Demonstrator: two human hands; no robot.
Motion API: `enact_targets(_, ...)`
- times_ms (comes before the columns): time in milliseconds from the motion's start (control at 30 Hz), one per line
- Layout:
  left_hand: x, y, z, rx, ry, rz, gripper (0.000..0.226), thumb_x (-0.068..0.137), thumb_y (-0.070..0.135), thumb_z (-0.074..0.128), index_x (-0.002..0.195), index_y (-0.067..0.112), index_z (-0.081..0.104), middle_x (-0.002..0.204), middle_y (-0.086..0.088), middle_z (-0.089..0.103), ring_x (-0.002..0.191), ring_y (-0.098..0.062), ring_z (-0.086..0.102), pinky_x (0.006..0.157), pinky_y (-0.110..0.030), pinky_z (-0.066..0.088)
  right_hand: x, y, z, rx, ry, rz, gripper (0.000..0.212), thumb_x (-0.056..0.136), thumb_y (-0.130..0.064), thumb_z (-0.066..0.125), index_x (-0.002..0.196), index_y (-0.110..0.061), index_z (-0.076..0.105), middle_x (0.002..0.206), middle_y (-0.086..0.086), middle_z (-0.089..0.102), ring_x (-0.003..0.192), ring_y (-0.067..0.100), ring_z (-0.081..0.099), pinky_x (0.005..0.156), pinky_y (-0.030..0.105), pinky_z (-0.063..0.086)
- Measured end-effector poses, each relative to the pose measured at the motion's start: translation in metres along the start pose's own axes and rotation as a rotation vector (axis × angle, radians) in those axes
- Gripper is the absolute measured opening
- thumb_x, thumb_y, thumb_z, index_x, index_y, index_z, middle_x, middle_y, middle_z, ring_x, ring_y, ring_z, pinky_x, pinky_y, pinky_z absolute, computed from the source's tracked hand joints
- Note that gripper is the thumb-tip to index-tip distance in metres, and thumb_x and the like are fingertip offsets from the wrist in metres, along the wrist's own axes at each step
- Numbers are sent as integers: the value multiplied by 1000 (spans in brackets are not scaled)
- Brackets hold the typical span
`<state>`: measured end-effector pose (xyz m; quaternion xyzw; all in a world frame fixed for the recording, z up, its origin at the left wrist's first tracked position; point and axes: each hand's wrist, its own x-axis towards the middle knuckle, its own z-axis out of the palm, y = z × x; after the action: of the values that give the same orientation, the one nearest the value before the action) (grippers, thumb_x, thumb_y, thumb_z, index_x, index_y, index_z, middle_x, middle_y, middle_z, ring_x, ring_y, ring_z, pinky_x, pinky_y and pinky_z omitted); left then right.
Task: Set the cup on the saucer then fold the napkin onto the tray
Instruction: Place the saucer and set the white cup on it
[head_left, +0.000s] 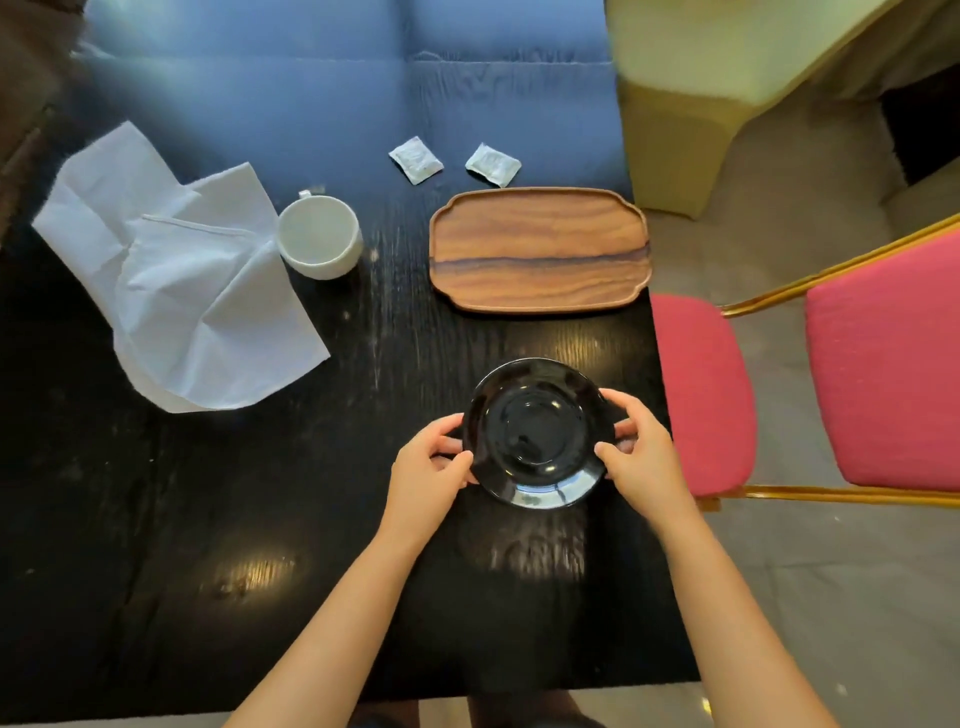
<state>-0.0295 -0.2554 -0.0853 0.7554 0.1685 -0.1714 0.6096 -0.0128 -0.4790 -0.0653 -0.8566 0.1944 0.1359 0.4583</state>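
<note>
A glossy black saucer (535, 434) is near the table's right front, held by both hands. My left hand (428, 467) grips its left rim and my right hand (641, 452) grips its right rim. A white cup (319, 236), empty and upright, stands further back and to the left, its handle pointing away from me. A crumpled white napkin (176, 275) lies spread out left of the cup, its edge touching the cup. An empty wooden tray (540, 249) sits behind the saucer, near the table's right edge.
Two small white sachets (415, 159) (492, 164) lie behind the tray. The black table (260, 493) ends just right of the tray and saucer. A red-cushioned chair (779, 384) with a gold frame stands close to that edge.
</note>
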Motion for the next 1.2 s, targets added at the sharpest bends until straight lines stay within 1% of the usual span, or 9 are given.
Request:
enact_targets(167,16,6,48,8,-48,11,47,84,1,60,123,25,54,86,1,68,69,-9,69,60,-15,53,21,32,-34,9,24,23,59,76,8,54,120,-31,53,80,-1,53,59,16,51,63,37,52)
enact_targets(300,25,11,68,21,-59,43,49,84,1,59,125,27,52,82,4,69,67,-5,68,59,-12,51,36,44,-47,22,38,20,60,75,8,55,120,-31,53,78,0,55,62,21,53,71,45,54)
enact_targets(467,33,16,75,51,-42,74,49,85,2,59,125,29,51,77,10,70,68,-3,68,59,-9,50,49,46,-50,10,26,12,60,74,8,56,120,-30,53,77,0,56,62,22,55,74,53,53)
enact_targets(633,37,14,76,58,-2,57,48,86,4,58,129,23,52,77,9,70,67,-3,68,58,-11,51,57,41,-50,-4,18,-9,60,74,7,56,121,-29,54,74,-3,56,62,17,54,75,51,54)
enact_targets(933,40,14,76,85,-26,70,49,87,6,59,132,22,49,85,8,70,69,-1,67,60,-11,51,58,39,-54,-5,-17,25,58,77,5,56,123,-31,52,78,-4,57,58,12,54,71,47,57)
enact_targets(1000,40,14,76,112,-33,76,49,87,7,59,133,21,48,86,8,69,69,0,67,64,-11,52,58,37,-56,-52,-45,25,57,79,1,58,126,-30,49,83,-4,57,60,12,54,69,39,55)
enact_targets(1067,40,15,75,164,-48,82,49,88,9,59,133,22,47,88,10,67,71,1,66,69,-11,52,55,34,-61,-188,-61,-2,57,81,-9,61,131,-30,43,96,-1,56,68,13,56,67,30,47)
enact_targets(1133,38,18,69,224,-41,111,45,89,12,58,131,23,49,88,11,65,71,-1,65,70,-8,50,51,27,-65,-404,40,-63,54,84,-21,61,134,-28,41,106,0,52,82,18,57,68,30,44)
enact_targets(1200,38,21,55,300,9,167,39,89,17,58,127,23,53,88,12,64,72,-3,64,72,-13,52,49,12,-66,-516,192,-157,46,85,-25,59,129,-23,46,108,5,55,95,25,55,71,34,45)
